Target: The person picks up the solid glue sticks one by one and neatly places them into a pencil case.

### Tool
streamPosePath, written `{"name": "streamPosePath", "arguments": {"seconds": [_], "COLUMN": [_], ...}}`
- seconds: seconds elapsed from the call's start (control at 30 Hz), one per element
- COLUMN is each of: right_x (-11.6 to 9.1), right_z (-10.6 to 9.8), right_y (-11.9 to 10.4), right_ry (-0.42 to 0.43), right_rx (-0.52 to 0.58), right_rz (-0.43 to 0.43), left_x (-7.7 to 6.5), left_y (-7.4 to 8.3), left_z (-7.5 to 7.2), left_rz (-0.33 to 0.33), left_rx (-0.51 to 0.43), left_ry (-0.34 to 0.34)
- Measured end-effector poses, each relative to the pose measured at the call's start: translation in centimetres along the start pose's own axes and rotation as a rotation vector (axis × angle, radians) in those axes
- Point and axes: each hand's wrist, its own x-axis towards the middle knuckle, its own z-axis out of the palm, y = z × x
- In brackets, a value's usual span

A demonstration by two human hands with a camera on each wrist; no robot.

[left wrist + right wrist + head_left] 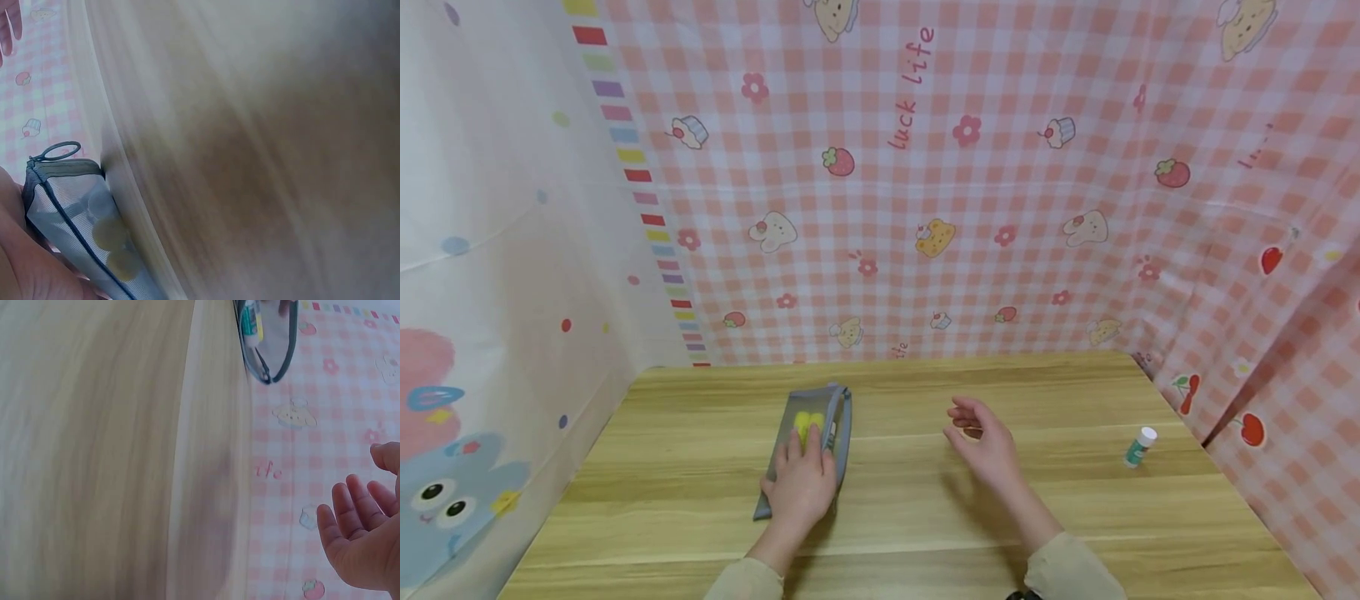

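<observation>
A grey mesh zip pouch (pixel 808 433) with yellow items inside lies on the wooden table (pixel 925 517). My left hand (pixel 801 483) rests flat on its near end, fingers straight on the mesh. In the left wrist view the pouch (pixel 81 219) shows its dark zip and ring pull, with my palm (pixel 25 262) against it. My right hand (pixel 981 437) hovers above the table to the right of the pouch, fingers relaxed and holding nothing. The right wrist view shows those fingers (pixel 359 540) spread and the pouch's open mouth (pixel 265 337) at the top.
A small white-capped tube with a green label (pixel 1140 446) lies near the table's right edge. Pink checked cloth (pixel 970 183) hangs behind and at the right; a white cartoon-print cloth (pixel 482 292) closes the left side.
</observation>
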Motion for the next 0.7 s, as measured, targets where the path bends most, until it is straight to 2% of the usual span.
{"name": "streamPosePath", "arguments": {"seconds": [0.33,0.7], "right_x": [-0.4,-1.2], "right_z": [-3.3,-7.0], "right_y": [0.8,1.6], "right_ry": [0.055,0.110], "right_rx": [-0.102,-0.140], "right_rz": [-0.028,-0.054], "left_x": [0.1,0.1], "left_y": [-0.2,-0.2], "left_z": [0.1,0.1], "left_rz": [0.002,0.003], "left_rx": [0.006,0.008], "left_ry": [-0.003,-0.006]}}
